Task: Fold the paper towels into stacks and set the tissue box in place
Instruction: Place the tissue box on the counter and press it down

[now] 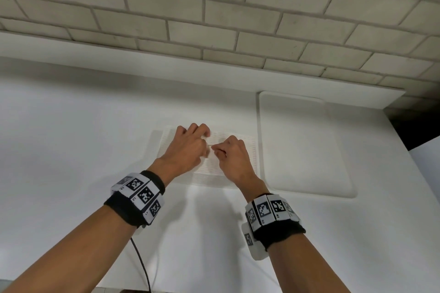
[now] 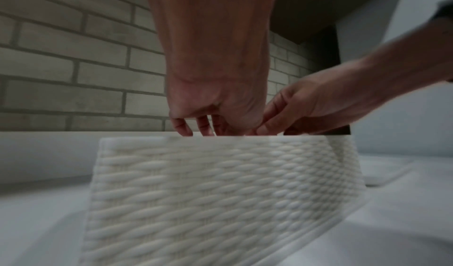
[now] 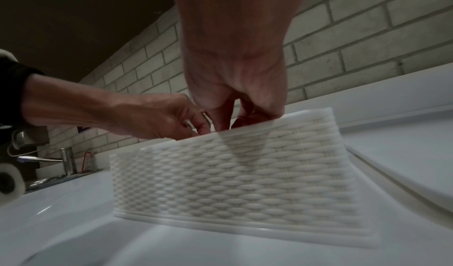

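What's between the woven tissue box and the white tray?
Nothing: a narrow bare strip of white counter separates the tissue box from the tray, per the head view.

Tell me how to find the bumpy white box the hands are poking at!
Look at the white counter under the grey brick wall. Near its middle, where the left hand and right hand meet, stands the tissue box, just left of a flat white tray. Its sides have a bumpy woven basket pattern, while the tray is smooth.

Left hand (image 1: pixel 188 147) and right hand (image 1: pixel 234 157) side by side, fingers curled downward, thumbs nearly touching.
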The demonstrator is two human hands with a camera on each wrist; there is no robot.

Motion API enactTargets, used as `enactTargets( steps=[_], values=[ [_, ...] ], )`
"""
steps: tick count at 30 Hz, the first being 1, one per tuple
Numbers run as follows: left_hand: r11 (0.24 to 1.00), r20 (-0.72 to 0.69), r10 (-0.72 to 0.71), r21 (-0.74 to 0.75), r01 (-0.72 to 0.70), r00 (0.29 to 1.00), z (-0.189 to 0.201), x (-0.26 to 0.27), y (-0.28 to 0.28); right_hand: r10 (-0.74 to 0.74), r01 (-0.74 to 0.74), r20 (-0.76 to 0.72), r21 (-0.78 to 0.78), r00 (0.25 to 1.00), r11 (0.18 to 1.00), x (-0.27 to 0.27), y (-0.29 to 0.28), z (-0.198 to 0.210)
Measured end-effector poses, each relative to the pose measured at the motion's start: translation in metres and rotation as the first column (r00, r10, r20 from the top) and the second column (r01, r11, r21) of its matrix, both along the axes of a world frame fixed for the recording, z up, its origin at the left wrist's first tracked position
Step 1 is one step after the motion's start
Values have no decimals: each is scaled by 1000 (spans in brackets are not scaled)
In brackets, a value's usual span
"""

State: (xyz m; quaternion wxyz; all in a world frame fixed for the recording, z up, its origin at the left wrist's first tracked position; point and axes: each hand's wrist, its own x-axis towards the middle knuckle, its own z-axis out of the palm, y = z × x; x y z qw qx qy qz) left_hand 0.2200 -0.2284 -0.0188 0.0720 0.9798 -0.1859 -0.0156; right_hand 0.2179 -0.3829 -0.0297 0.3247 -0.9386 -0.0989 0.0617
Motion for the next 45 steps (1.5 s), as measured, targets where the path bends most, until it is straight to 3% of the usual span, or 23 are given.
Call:
enactTargets(
  steps=[3, 7, 17, 23, 31, 35, 38, 45],
  values=[
    [999, 40, -21, 37, 19, 999, -1, -5, -3, 2, -2, 3, -3, 1000, 1000, 0, 1, 0],
    [997, 38, 30, -73, -27, 999, -1, -2, 5, 12, -12, 10, -15, 1000, 1000, 0, 0, 2],
    [984, -205, 128, -92, -149, 970, 7, 20, 8, -31, 30, 12, 60, 999, 998, -2, -5, 1],
    [993, -159, 70, -84, -84, 985, 5, 16, 8, -19, 18, 15, 77, 1000, 997, -3, -5, -2],
    [992, 46, -90, 90, 86, 995, -1, 3, 6, 17, -17, 86, 4, 996, 1000, -5, 2, 0],
    [999, 136, 49, -26, -46, 990, 4, -4, 11, 111, -88, 121, -183, 986, 979, -4, 9, 3],
    [994, 127, 104, 15, -106, 986, 7, -5, 10, 132, -104, 105, -241, 986, 965, -5, 9, 2],
    [987, 5, 147, 58, -147, 989, 13, 6, 10, 106, -113, -50, -142, 993, 983, 12, 4, 8]
  ],
)
